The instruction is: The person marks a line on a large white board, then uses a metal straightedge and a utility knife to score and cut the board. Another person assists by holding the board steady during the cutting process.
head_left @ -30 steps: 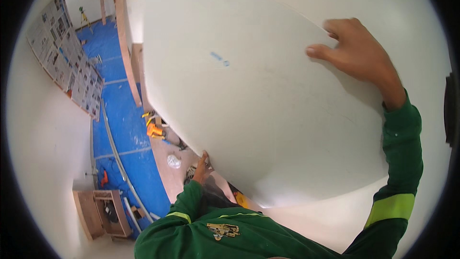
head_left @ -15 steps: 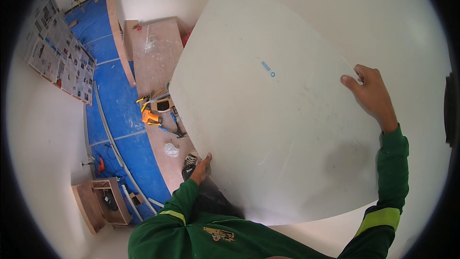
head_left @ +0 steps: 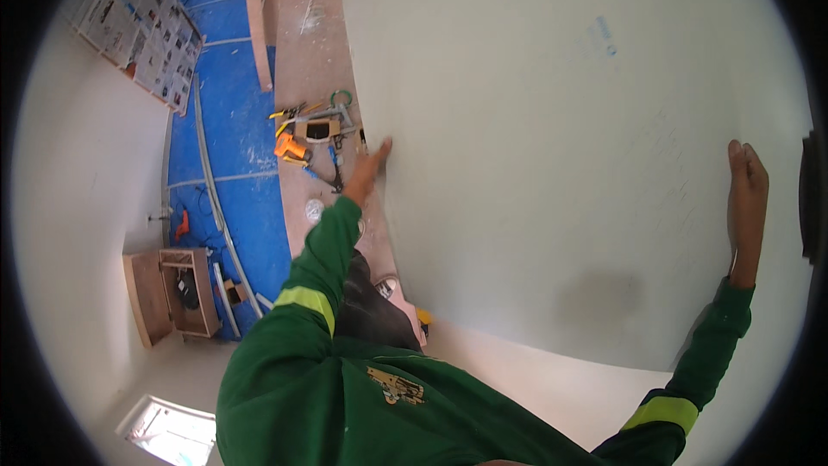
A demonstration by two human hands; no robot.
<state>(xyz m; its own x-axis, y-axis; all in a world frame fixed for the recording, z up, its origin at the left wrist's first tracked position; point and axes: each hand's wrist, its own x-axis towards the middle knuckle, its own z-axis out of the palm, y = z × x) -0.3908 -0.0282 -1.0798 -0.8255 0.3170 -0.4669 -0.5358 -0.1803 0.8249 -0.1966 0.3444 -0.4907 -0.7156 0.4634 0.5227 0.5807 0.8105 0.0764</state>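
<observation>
A large pale grey plasterboard sheet (head_left: 517,181) with a small blue stamp stands before me and fills most of the right side. My left hand (head_left: 369,171) is closed on its left edge, thumb side toward the face and the other fingers largely hidden. At the right edge, my right hand (head_left: 749,181) is closed with bent fingers, also gripping the sheet. Both arms are spread wide in green sleeves. Below the sheet's lower edge a pale wall (head_left: 509,349) shows.
On the pinkish boards (head_left: 323,43) left of the sheet lie an orange power tool (head_left: 291,148), a small cardboard box (head_left: 317,129), a hammer (head_left: 335,177) and a green ring (head_left: 341,98). Beyond are a blue floor covering (head_left: 228,134), long metal strips (head_left: 207,155) and a wooden cabinet (head_left: 190,298).
The sheet has shifted right and turned more upright against the wall. My left hand has moved up along its left edge; my right hand has gone farther right and slightly lower.
</observation>
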